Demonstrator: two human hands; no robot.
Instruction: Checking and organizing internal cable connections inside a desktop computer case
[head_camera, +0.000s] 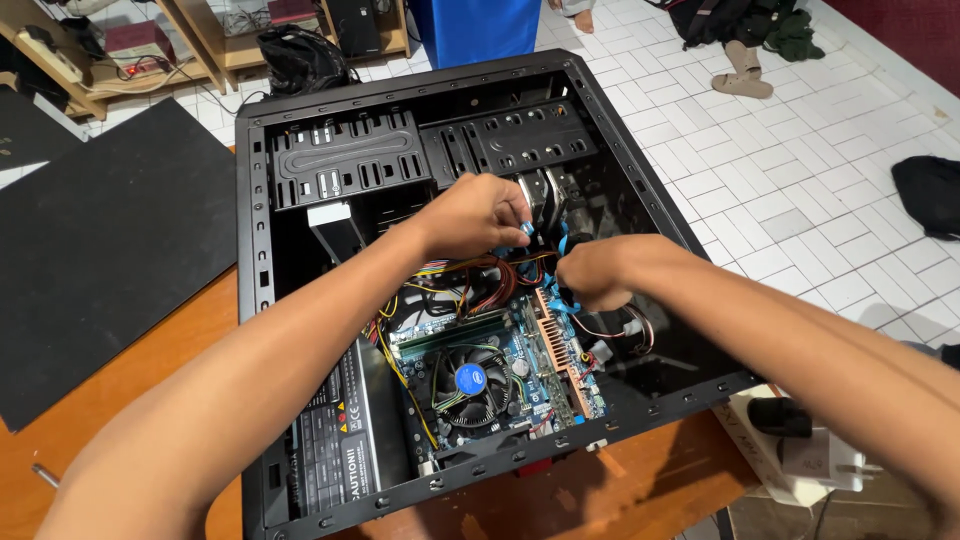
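Both forearms reach in from the bottom of the frame and meet just above the centre, inside an open black metal computer case (262, 300) lying on its side. The left hand (478, 212) comes in from the lower left, wrist slightly bent, knuckles up, with its fingers curled and pinched on a thin light-blue flat cable (527, 229) at the fingertips. The right hand (592, 272) enters from the lower right, back of the hand up, fingers folded under into a loose fist just right of centre; it appears to be closed on the same blue cable, though the fingertips are hidden below the hand, so the hold cannot be confirmed.

The blue cable is short and ribbon-like, showing between the two hands and looping down beside the right hand over the edge of the green-blue motherboard (510, 350). It sits in the middle of the case, among a bundle of red, yellow and black wires (470, 275).

Below the hands, a round black cooling fan with a blue centre disc (470, 380) sits on the motherboard. A grey power supply box (340, 440) lies in the lower left of the case, and black perforated drive bays (350, 160) fill its upper part. The case rests on an orange-brown wooden table (120, 400), with a flat black side panel (100, 250) at the left of the frame and white tiled floor (800, 200) at the right.
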